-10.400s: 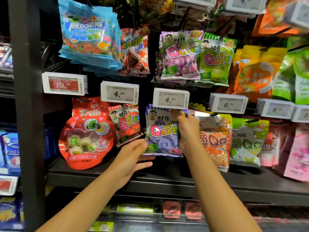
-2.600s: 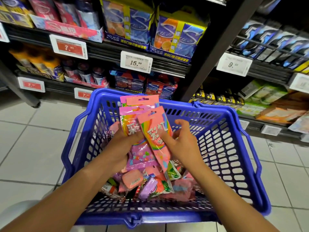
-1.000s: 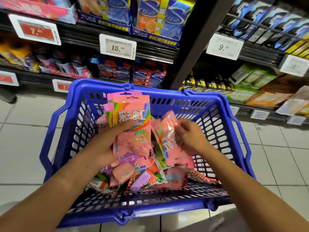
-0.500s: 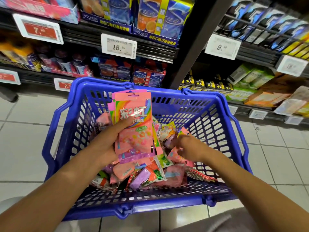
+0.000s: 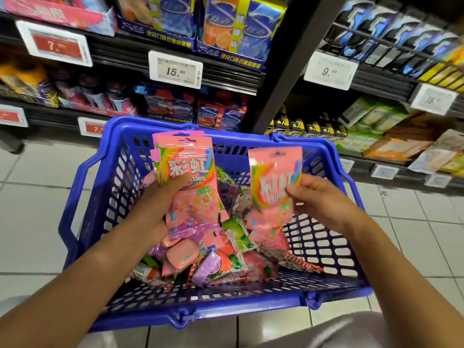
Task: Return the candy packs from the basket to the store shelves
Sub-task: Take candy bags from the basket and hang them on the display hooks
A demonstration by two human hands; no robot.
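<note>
Shelves (image 5: 226,79) at twelve o'clock, basket (image 5: 213,310) below. My left hand (image 5: 155,209) grips a pink stack (image 5: 190,187); right hand (image 5: 319,197) pinches one pack (image 5: 273,182). I'd align it onto the stack squarely.

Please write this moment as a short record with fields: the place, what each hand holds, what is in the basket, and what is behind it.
place: store aisle, tiled floor
left hand: grips a stack of pink packs, held upright over the basket
right hand: pinches one pink pack, upright, apart from the stack
basket: blue plastic, holds mixed candy in a loose pile
behind: shelves with boxed goods and price tags, one reads 15.99
task state: many packs still in the basket
</note>
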